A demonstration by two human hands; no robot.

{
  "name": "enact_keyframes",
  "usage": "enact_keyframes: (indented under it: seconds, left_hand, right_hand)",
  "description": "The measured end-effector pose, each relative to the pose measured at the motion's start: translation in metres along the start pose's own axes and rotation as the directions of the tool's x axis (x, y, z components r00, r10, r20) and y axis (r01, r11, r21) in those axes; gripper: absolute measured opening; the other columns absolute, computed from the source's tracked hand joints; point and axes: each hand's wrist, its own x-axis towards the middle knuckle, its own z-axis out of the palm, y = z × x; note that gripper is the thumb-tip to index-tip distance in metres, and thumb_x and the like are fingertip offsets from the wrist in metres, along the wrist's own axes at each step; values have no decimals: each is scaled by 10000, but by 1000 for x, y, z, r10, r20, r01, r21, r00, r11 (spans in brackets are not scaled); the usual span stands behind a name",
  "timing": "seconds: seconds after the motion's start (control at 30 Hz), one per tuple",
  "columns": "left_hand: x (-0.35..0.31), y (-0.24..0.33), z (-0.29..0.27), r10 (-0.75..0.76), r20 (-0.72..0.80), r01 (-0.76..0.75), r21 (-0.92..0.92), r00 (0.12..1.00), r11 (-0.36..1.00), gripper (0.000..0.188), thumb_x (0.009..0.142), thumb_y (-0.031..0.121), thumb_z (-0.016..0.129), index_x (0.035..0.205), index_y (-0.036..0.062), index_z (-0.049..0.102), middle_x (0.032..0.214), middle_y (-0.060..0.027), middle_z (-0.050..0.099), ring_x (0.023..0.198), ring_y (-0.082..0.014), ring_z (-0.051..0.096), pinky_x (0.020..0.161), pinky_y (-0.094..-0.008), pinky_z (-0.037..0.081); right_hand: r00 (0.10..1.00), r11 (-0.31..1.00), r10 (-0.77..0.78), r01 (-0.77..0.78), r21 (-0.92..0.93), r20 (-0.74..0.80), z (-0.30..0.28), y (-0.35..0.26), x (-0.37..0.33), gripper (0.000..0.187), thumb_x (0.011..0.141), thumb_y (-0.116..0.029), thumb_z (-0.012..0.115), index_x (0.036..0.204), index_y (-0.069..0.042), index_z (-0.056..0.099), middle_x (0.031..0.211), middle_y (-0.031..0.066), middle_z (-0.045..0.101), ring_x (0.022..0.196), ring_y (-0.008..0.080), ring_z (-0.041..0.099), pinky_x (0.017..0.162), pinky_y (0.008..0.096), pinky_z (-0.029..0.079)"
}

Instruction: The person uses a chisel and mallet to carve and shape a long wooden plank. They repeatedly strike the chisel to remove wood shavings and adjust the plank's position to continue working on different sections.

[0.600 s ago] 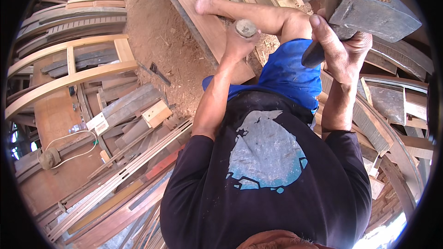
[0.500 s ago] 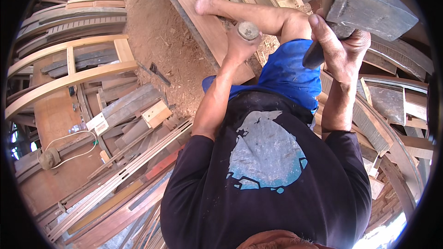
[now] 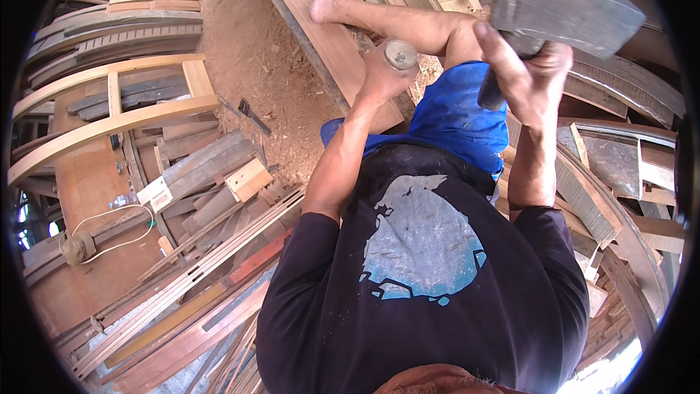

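Note:
In front of my bent leg, my left hand (image 3: 385,76) is closed around a round-topped handle (image 3: 401,55). Its worn, pale end faces up, and whatever lies below my fist is hidden. My right hand (image 3: 531,76) grips a hatchet (image 3: 569,11) by its dark handle (image 3: 491,93), with the thumb laid along it. The heavy grey metal head is raised close to view at the upper right, partly cut off by the picture's top edge. Wood shows in the eye of the head. Beneath my left hand and leg lies a long brown board (image 3: 310,18).
Sawdust and shavings cover the ground (image 3: 240,36). Timber offcuts and a pale ladder-like wooden frame (image 3: 113,95) lie at the left, near a white cord (image 3: 153,222). Long strips (image 3: 189,284) lie at the lower left. More stacked wood (image 3: 590,197) rises on the right.
My right hand and the hatchet have shifted left and slightly up, and the head has tilted. My left hand has moved slightly right and down with the handle.

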Motion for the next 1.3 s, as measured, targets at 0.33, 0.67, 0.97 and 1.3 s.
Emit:
enact_keyframes:
  seconds: [0.33, 0.67, 0.97, 1.3]
  left_hand:
    - [-18, 15, 11, 1, -43, -1, -10, 999, 1000, 247, 755, 91, 790, 949, 29, 651, 828, -150, 724, 819, -236, 739, 729, -360, 560]
    - [23, -33, -10, -140, -94, 134, -68, 986, 989, 251, 782, 96, 805, 960, 7, 651, 813, -66, 715, 764, -146, 689, 695, -315, 545]
    - [-2, 2, -1, -11, -54, 12, 29, 998, 999, 246, 817, 61, 792, 994, 6, 630, 874, -45, 700, 804, -116, 661, 739, -287, 533]
    - [-21, 16, 13, 51, -15, -49, 98, 999, 994, 276, 753, 101, 815, 922, 29, 609, 825, -141, 711, 804, -192, 725, 710, -350, 554]
  right_hand:
    - [895, 836, 200, 55, -545, 398, 16, 89, -7, 297, 851, -242, 747, 940, 35, 686, 834, 237, 707, 814, 411, 692, 754, 473, 544]
    - [953, 994, 109, -98, -53, 283, 9, 32, -2, 278, 888, -165, 795, 1068, 19, 692, 934, 49, 691, 833, 115, 601, 757, 298, 515]
    - [984, 992, 124, -124, -6, 125, -13, -1, 2, 245, 886, -165, 801, 1001, 32, 710, 830, 72, 728, 736, 120, 657, 665, 274, 530]
    - [867, 740, 19, 323, -590, 498, 16, 93, -10, 214, 789, -201, 779, 835, -21, 674, 745, 206, 676, 748, 398, 685, 716, 460, 550]
